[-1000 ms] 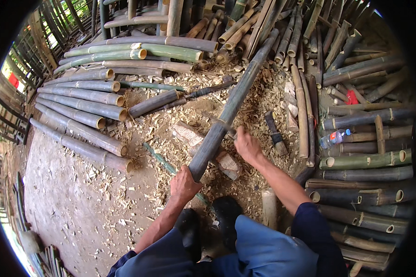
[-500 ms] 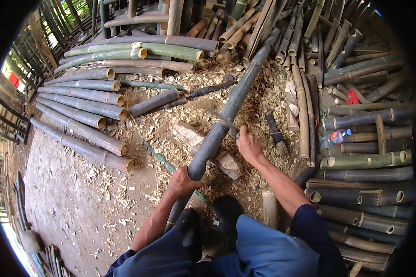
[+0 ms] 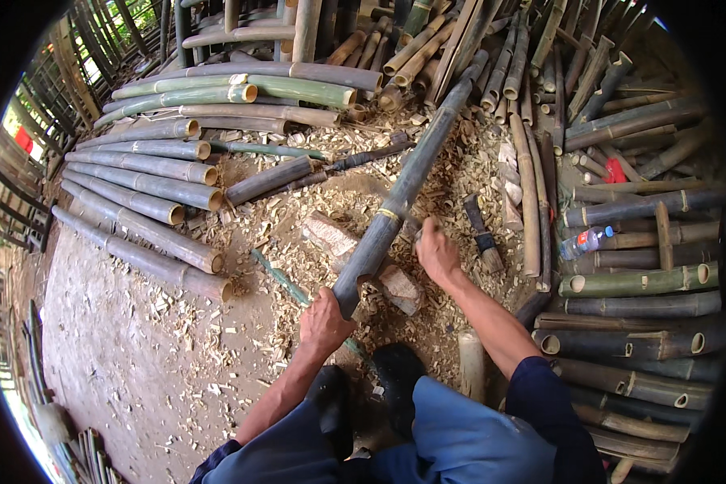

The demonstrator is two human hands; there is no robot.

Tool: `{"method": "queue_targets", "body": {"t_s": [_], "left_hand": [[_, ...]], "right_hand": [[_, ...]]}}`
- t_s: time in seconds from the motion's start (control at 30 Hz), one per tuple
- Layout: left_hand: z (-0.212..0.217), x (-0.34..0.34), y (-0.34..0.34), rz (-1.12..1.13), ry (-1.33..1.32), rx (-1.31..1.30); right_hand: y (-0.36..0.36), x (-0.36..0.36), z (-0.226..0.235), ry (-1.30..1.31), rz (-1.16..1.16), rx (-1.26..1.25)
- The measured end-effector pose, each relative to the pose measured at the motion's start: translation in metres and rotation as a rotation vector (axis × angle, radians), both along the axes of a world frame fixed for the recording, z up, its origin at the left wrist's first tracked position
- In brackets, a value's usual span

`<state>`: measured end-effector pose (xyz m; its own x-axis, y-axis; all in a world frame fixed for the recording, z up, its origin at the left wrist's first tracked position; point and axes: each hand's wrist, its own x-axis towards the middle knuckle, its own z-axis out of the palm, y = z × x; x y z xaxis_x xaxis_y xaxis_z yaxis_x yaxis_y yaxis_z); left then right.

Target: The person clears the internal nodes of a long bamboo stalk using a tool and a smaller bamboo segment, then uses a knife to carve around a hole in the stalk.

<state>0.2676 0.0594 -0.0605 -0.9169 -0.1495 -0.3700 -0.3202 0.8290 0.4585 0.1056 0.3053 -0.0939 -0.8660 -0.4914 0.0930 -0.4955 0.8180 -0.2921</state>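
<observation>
A long grey-green bamboo pole (image 3: 411, 173) slants from the far right of centre down toward my feet. Around its near part my left hand (image 3: 324, 323) is closed, and the hand and forearm hide what lies beyond. A pale ring shows at the pole's node, and a dark notch is on its side above my left hand. My right hand (image 3: 438, 252), just right of the node, is closed on what looks like a knife, its blade smeared by motion. Under the pole lies a chopped wooden block (image 3: 401, 289), visible on both sides of it.
Wood chips (image 3: 278, 234) cover the ground. A dark-handled tool (image 3: 481, 230) lies right of the pole. Cut bamboo lengths (image 3: 149, 165) lie at left, with more bamboo (image 3: 637, 278) stacked at right, where a plastic bottle (image 3: 586, 242) rests. A thin green stick (image 3: 278, 274) lies near my left hand.
The knife's blade, earlier across the pole at the node, is now off it to the right. My left hand has turned over the pole, and the node's pale ring shows more clearly.
</observation>
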Motion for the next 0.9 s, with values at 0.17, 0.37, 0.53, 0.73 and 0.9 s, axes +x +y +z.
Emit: {"method": "queue_targets", "body": {"t_s": [0.17,0.37,0.53,0.73,0.9], "left_hand": [[0.004,-0.002,-0.007,-0.014,-0.020,0.083],[-0.008,-0.004,-0.024,-0.020,-0.054,0.193],[-0.009,-0.007,-0.024,-0.021,-0.089,0.238],[0.009,0.013,0.024,0.043,0.064,-0.112],[-0.006,0.007,0.003,0.015,-0.018,-0.016]], "right_hand": [[0.003,-0.001,0.001,0.015,0.064,0.050],[0.000,-0.004,0.003,0.035,0.055,0.103],[0.013,-0.018,-0.018,0.169,-0.154,-0.048],[0.020,-0.003,-0.025,0.144,0.052,-0.001],[0.006,0.002,-0.015,0.102,0.059,-0.035]]}}
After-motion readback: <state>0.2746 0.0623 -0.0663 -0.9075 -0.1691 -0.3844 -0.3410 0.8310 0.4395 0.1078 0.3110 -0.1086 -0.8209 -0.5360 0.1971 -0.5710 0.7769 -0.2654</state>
